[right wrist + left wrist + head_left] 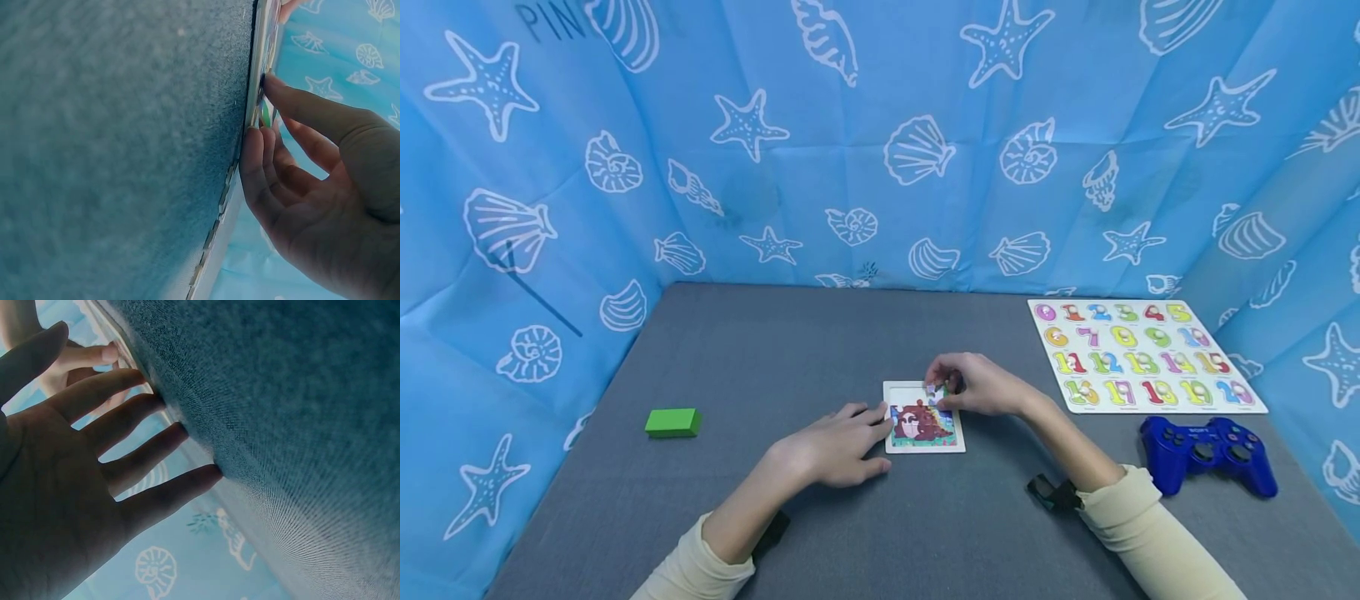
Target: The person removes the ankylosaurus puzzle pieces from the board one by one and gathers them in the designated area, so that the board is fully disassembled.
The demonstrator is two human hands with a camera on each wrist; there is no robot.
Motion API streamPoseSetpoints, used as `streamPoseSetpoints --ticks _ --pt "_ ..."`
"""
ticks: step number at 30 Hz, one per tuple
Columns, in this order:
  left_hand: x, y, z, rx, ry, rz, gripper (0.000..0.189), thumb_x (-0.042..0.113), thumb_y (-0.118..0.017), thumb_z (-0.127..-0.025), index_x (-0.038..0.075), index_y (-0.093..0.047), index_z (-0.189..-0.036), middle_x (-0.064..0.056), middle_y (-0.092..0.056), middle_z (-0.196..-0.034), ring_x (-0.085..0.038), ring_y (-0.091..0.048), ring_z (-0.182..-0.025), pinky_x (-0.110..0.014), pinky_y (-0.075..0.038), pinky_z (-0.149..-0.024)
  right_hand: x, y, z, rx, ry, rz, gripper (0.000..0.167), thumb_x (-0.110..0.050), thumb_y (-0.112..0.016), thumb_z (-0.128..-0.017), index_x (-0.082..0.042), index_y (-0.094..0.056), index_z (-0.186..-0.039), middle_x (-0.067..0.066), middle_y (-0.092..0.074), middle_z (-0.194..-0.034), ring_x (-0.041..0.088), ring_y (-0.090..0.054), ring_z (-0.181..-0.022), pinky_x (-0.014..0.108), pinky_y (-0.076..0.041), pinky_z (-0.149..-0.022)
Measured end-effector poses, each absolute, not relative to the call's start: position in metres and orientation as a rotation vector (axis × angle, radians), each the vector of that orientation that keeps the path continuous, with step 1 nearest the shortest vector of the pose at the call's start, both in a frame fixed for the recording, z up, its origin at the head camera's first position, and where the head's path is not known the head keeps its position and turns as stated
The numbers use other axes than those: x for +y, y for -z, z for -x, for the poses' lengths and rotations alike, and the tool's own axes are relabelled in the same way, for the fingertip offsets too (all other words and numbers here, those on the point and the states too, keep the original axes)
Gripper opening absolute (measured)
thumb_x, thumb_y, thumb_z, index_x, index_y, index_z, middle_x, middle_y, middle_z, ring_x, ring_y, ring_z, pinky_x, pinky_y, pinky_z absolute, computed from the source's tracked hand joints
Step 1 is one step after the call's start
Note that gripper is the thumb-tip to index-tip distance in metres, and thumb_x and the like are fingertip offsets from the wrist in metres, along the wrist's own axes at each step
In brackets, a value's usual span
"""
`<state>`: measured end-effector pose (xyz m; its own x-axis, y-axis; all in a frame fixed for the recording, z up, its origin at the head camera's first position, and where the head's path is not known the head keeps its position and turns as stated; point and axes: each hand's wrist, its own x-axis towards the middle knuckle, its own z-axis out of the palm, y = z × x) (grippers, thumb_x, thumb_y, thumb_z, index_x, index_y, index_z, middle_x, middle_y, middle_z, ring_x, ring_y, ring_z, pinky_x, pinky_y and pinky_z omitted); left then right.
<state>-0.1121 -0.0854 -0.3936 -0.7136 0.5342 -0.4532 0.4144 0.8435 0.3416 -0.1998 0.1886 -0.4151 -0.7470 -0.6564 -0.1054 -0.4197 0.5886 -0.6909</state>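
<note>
A small jigsaw puzzle in a white tray (pixel 927 450) lies at the middle of the table, with a brown-haired cartoon figure in its lower part. The upper left of the tray shows bare white. My right hand (pixel 981 385) pinches a puzzle piece (pixel 935 392) between thumb and fingers over the tray's upper right. In the right wrist view, the pinched piece (pixel 266 114) is seen edge-on, tilted close over the tray. My left hand (pixel 838 443) rests at the tray's left side, fingers spread and fingertips at its edge. The left wrist view shows that hand's palm (pixel 56 494) and extended fingers.
A green block (pixel 673 422) lies to the left. At the right are a number puzzle board (pixel 1052 317) with pegged numerals and, nearer, a blue game controller (pixel 1206 454). A blue shell-patterned curtain (pixel 850 167) hangs along the table's back and sides.
</note>
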Motion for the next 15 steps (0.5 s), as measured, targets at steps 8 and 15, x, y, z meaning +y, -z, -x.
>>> streamPoseSetpoints --ticks 8,15 --pt "-0.0853 0.3931 0.1119 2.47 -0.288 -0.694 0.067 0.048 -0.06 -0.11 0.023 -0.041 -0.169 0.0 -0.028 -0.182 -0.029 -0.023 -0.17 -0.064 -0.031 -0.133 0.1925 0.4157 0.2002 2.446 0.992 0.871 0.026 -0.006 -0.082 -0.094 -0.006 -0.076 -0.119 0.01 -0.074 -0.106 0.016 -0.064 -0.09 0.025 -0.053 -0.078" --pt "-0.0851 0.3934 0.1122 2.469 -0.285 -0.694 0.067 0.049 -0.06 -0.11 0.023 -0.041 -0.169 0.0 -0.028 -0.182 -0.029 -0.023 -0.17 -0.064 -0.031 -0.133 0.1942 0.4142 0.1992 2.425 1.032 0.912 0.021 -0.006 -0.079 -0.096 -0.005 -0.076 -0.117 0.009 -0.076 -0.106 0.017 -0.068 -0.09 0.028 -0.058 -0.081"
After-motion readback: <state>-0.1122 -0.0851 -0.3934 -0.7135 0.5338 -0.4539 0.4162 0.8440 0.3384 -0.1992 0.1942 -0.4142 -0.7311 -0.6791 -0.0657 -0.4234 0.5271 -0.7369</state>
